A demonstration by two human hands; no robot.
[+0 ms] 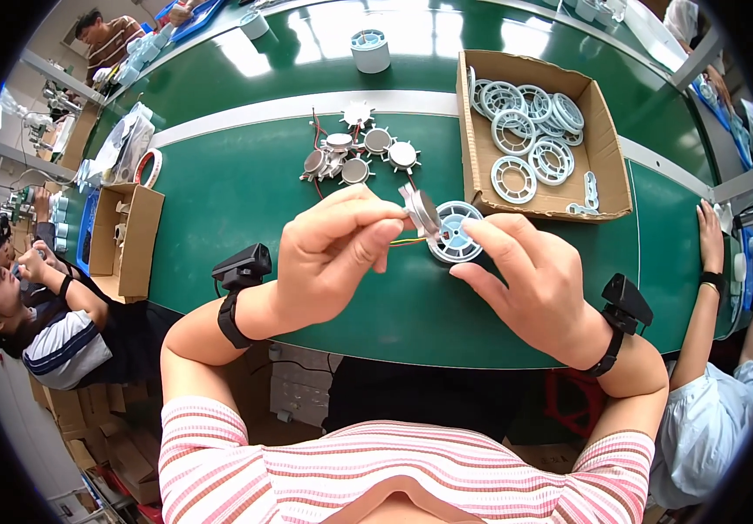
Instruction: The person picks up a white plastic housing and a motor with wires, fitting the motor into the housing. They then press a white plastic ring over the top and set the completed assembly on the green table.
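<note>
The small metal disc with white tabs [420,210] sits at the centre of the frame, pinched between the thumb and forefinger of your left hand [333,253], fingers clamped on its rim. It touches the top edge of the round white-and-blue spoked housing [455,232], which your right hand [533,279] steadies from the right with fingers closed on its side. The housing appears to rest on or just above the green bench [245,192]; you cannot tell which.

To do this well, I judge you should keep the housing level and still, tilt the disc until its face lies flat to the opening, and line the tabs up with the slots before pressing. Keep the yellow wire [407,241] trailing to the left of the housing free, so it is not trapped under the disc.

Counted: one disc in hand and one housing. In the upper middle of the frame lies a cluster of loose discs [359,157], about six, with red and dark leads among them. The cardboard box [608,148] at the upper right holds roughly eight white spoked rings [513,179], some overlapping, so the count is not sure. One white cylinder [370,51] stands at the top centre. A smaller cardboard box [136,236] sits at the left.
</note>
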